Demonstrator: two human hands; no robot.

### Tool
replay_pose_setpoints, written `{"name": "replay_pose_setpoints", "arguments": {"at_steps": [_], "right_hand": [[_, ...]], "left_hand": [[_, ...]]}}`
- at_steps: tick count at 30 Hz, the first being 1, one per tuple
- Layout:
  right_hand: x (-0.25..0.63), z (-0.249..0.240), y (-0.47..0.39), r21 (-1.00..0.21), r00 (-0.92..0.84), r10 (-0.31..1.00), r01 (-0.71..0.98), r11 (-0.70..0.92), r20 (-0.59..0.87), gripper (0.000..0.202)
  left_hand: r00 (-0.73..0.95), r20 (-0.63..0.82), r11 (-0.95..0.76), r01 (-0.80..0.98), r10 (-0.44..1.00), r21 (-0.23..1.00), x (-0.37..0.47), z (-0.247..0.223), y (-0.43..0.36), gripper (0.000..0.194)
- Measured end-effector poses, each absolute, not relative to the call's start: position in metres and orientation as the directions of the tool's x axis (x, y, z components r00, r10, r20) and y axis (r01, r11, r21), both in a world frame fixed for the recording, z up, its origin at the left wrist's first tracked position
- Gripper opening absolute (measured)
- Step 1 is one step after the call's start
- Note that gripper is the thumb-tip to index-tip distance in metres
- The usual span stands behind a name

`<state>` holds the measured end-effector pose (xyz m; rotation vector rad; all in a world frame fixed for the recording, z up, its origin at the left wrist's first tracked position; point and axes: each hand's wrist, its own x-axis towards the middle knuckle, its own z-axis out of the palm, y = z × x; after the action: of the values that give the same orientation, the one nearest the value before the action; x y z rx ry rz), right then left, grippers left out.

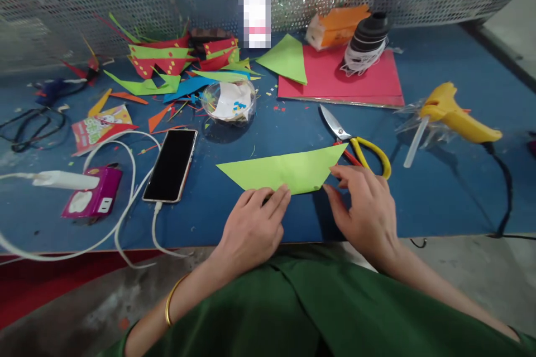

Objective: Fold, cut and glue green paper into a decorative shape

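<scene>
While the open left hand (253,228) presses green paper (280,172) onto the tabletop (226,148), half-open right hand (371,209) at its four o'clock, uneven pressure could crease it crooked; scissors (340,133) at two o'clock might snag!

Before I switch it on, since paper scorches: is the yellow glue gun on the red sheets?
No, the glue gun lies to the right of the red sheets, with blue table showing between them.

Blue table (247,143) | green paper (285,170) | 1 plugged-in phone (171,165) | scissors (340,131) | glue gun (458,114) | red sheets (326,75)
</scene>
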<state>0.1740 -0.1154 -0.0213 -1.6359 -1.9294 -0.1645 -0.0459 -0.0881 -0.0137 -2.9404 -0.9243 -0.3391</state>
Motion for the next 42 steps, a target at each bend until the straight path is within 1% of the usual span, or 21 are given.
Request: {"name": "replay_pose_setpoints", "arguments": {"at_steps": [2, 4, 6, 9, 13, 19, 22, 24, 25, 26, 27, 29, 30, 32, 33, 35, 37, 39, 40, 41, 42], "right_hand": [[0.169, -0.021, -0.123, -0.208, -0.254, 0.831, 0.894, 0.397, 0.496, 0.033], [0.160, -0.025, -0.128, -0.141, -0.457, 0.781, 0.819, 0.556, 0.424, 0.042], [0.152, -0.030, -0.131, -0.087, -0.552, 0.752, 0.783, 0.616, 0.360, 0.048], [0.149, -0.034, -0.134, -0.015, -0.554, 0.758, 0.804, 0.595, 0.343, 0.051], [0.160, -0.030, -0.137, 0.075, -0.559, 0.758, 0.818, 0.570, 0.335, 0.045], [0.170, -0.026, -0.133, 0.163, -0.621, 0.711, 0.779, 0.606, 0.329, 0.040], [0.170, -0.021, -0.121, 0.149, -0.659, 0.677, 0.744, 0.652, 0.327, 0.038], [0.169, -0.017, -0.110, 0.155, -0.672, 0.674, 0.734, 0.661, 0.306, 0.030], [0.168, -0.015, -0.105, 0.172, -0.681, 0.667, 0.727, 0.665, 0.301, 0.026], [0.167, -0.014, -0.101, 0.195, -0.693, 0.655, 0.717, 0.669, 0.301, 0.023], [0.166, -0.013, -0.098, 0.219, -0.704, 0.639, 0.707, 0.672, 0.310, 0.021], [0.164, -0.013, -0.094, 0.256, -0.714, 0.607, 0.696, 0.671, 0.350, 0.022], [0.163, -0.014, -0.093, 0.265, -0.707, 0.601, 0.702, 0.661, 0.373, 0.024], [0.163, -0.014, -0.093, 0.275, -0.677, 0.601, 0.729, 0.627, 0.424, 0.025], [0.163, -0.013, -0.093, 0.280, -0.658, 0.599, 0.745, 0.605, 0.456, 0.026], [0.163, -0.010, -0.091, 0.297, -0.623, 0.576, 0.772, 0.562, 0.530, 0.026], [0.163, -0.005, -0.089, 0.322, -0.603, 0.534, 0.785, 0.529, 0.592, 0.025], [0.165, 0.001, -0.086, 0.318, -0.592, 0.504, 0.787, 0.528, 0.629, 0.026], [0.166, 0.003, -0.085, 0.278, -0.571, 0.505, 0.794, 0.540, 0.648, 0.026], [0.167, 0.005, -0.084, 0.194, -0.519, 0.522, 0.809, 0.555, 0.677, 0.026], [0.168, 0.007, -0.082, 0.053, -0.428, 0.558, 0.824, 0.564, 0.711, 0.024]], "left_hand": [[0.788, 0.231, -0.812, 0.583, 0.571, 0.018, -0.044, -0.014, -0.090, 0.041], [0.777, 0.238, -0.801, 0.598, 0.583, 0.007, -0.042, -0.014, -0.093, 0.039], [0.766, 0.243, -0.789, 0.614, 0.595, -0.002, -0.041, -0.016, -0.096, 0.039], [0.729, 0.261, -0.754, 0.657, 0.632, -0.008, -0.042, -0.017, -0.103, 0.041], [0.670, 0.264, -0.693, 0.721, 0.693, -0.011, -0.053, -0.014, -0.112, 0.041], [0.618, 0.255, -0.637, 0.771, 0.744, -0.009, -0.075, -0.010, -0.119, 0.043], [0.588, 0.238, -0.618, 0.783, 0.773, 0.074, -0.076, -0.012, -0.121, 0.043], [0.489, 0.313, -0.564, 0.793, 0.814, 0.229, -0.072, -0.012, -0.122, 0.036], [0.403, 0.347, -0.515, 0.783, 0.847, 0.349, -0.069, -0.012, -0.123, 0.031], [0.300, 0.346, -0.444, 0.748, 0.889, 0.493, -0.065, -0.011, -0.123, 0.027], [0.201, 0.280, -0.339, 0.682, 0.939, 0.648, -0.060, -0.009, -0.123, 0.024], [0.092, -0.031, -0.013, 0.450, 0.995, 0.893, -0.051, -0.004, -0.121, 0.025], [0.087, -0.208, 0.173, 0.298, 0.974, 0.939, -0.046, 0.000, -0.119, 0.027], [0.139, -0.472, 0.478, -0.006, 0.870, 0.878, -0.038, 0.008, -0.111, 0.031], [0.174, -0.554, 0.577, -0.132, 0.814, 0.806, -0.034, 0.012, -0.106, 0.033], [0.223, -0.647, 0.683, -0.306, 0.729, 0.663, -0.027, 0.019, -0.095, 0.032], [0.210, -0.690, 0.704, -0.403, 0.693, 0.584, -0.019, 0.025, -0.084, 0.025], [0.123, -0.707, 0.670, -0.462, 0.697, 0.581, -0.010, 0.029, -0.073, 0.014], [0.075, -0.705, 0.645, -0.483, 0.705, 0.593, -0.006, 0.031, -0.067, 0.009], [0.034, -0.688, 0.607, -0.503, 0.725, 0.615, -0.002, 0.033, -0.062, 0.008], [-0.001, -0.653, 0.555, -0.525, 0.757, 0.645, 0.002, 0.035, -0.056, 0.009]]}}
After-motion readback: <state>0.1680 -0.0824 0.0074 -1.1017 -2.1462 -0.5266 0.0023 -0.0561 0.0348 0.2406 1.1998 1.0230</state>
